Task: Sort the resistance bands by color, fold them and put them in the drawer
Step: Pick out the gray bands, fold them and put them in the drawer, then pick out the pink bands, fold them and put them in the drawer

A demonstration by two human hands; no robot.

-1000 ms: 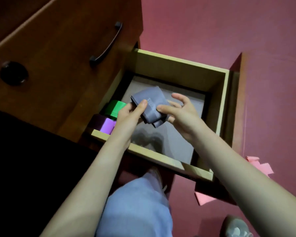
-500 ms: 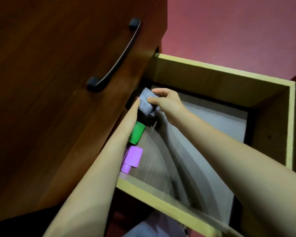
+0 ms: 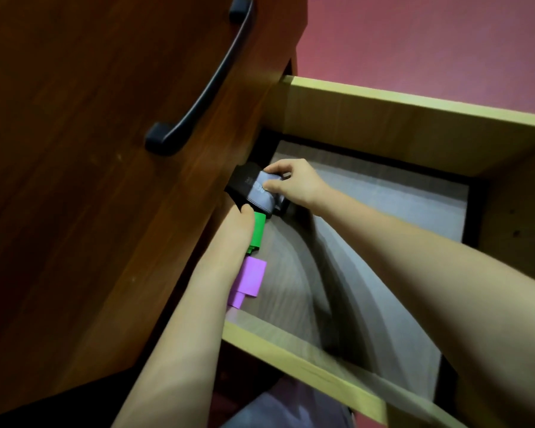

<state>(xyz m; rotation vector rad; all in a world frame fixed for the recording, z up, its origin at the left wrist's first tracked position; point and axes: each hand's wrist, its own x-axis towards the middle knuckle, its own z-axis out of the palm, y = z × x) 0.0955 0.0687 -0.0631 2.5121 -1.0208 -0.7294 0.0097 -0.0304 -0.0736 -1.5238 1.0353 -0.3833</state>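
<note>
Open drawer [image 3: 294, 350], the person leaning over it, both arms reaching into the back-left corner. Right hand [image 3: 297, 183] pinches the folded grey band [image 3: 261, 197] from above, thumb on the top face and fingers curled over the far edge, probably to keep the fold from springing open while it is set down. Grey band is low in the drawer, touching a folded black band [image 3: 244, 180] that sits half under the upper drawer front [image 3: 105, 149]. Left hand [image 3: 240, 222] is at the near edge of the grey and black bands; its fingers are mostly hidden, so can't tell if it grips or just steadies. Green band [image 3: 258, 231] lies just beside it, and purple band [image 3: 250, 278] is nearer the front, all in a row along the left wall, one colour per spot. Step looks like placing grey into the row. Risk: the fold may pop loose on release.
</note>
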